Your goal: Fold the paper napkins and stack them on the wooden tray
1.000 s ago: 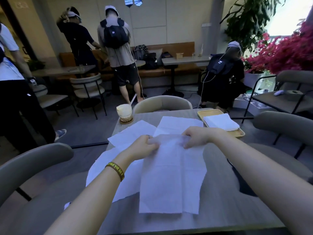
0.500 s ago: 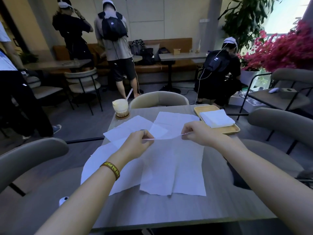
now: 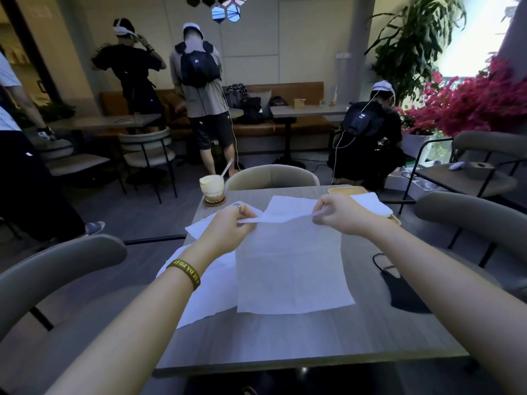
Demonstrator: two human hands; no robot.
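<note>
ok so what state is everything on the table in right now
napkin: unfolded, far edge lifted, near end on table
left hand: pinching its far left corner
right hand: pinching its far right corner
tray: holding folded napkins
spare napkins: unfolded, flat on table
drink: upright, straw in
mask: lying flat

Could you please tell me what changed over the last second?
The left hand and right hand, pinching the far corners of the napkin, lifted that edge off the table and pulled it taut. Its near edge, the wooden tray and the drink stayed put.
</note>
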